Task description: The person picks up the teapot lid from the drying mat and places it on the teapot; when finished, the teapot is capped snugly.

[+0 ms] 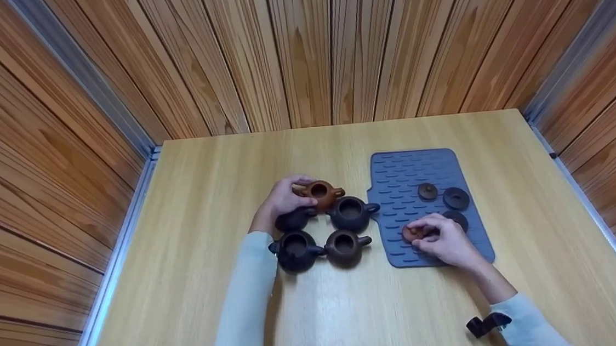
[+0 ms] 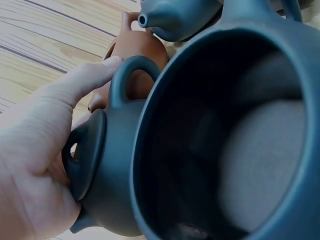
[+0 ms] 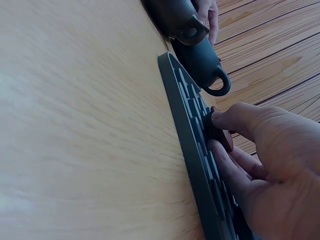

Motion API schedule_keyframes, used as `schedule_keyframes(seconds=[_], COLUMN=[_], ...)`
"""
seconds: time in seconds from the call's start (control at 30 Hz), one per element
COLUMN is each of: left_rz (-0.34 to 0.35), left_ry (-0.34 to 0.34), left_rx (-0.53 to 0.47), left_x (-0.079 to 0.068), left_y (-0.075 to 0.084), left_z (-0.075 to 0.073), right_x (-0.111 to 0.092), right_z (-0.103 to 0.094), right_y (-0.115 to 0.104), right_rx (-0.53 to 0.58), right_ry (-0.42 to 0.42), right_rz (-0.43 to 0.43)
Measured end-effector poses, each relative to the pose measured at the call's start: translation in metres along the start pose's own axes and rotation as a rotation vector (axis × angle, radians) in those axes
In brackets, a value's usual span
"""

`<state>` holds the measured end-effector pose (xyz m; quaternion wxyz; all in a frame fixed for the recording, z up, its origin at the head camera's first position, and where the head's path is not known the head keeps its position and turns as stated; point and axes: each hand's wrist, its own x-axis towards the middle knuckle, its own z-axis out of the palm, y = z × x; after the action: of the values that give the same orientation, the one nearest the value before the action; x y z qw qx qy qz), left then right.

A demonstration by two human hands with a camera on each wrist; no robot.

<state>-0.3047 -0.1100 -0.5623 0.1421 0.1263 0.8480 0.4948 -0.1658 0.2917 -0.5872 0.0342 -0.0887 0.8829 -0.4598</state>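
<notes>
My left hand [image 1: 282, 198] holds an orange-brown teapot [image 1: 330, 199] without its lid, thumb on the near side and fingers at the far side. Beneath that wrist stands a dark teapot [image 1: 292, 220] with its lid on, as the left wrist view confirms. Over the grey ridged mat [image 1: 395, 169], my right hand [image 1: 445, 239] pinches a reddish-brown teapot lid [image 1: 409, 234] between thumb and fingers. The lid is low at the mat; whether it touches is hard to tell.
Three lidless teapots stand close by: a black one [image 1: 298, 257], a brown one [image 1: 345, 250] and a dark one [image 1: 350, 212] beside the mat's left edge. Three more lids lie on the mat: a small brown one [image 1: 427, 190], a dark ring-like one [image 1: 456, 198] and another [image 1: 457, 218] partly behind the right hand.
</notes>
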Motion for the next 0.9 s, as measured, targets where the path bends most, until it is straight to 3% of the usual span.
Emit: schedule_keyframes(seconds=[0.33, 0.9], left_rz=[0.005, 0.001], left_ry=[-0.001, 0.001], left_rx=[0.019, 0.02], left_x=[0.0, -0.001], left_y=[-0.001, 0.001], left_z=[0.001, 0.0], right_x=[0.003, 0.03], right_z=[-0.006, -0.008], right_y=[-0.006, -0.018], right_rx=[0.013, -0.044], right_ry=[0.029, 0.051], right_rz=[-0.015, 0.003])
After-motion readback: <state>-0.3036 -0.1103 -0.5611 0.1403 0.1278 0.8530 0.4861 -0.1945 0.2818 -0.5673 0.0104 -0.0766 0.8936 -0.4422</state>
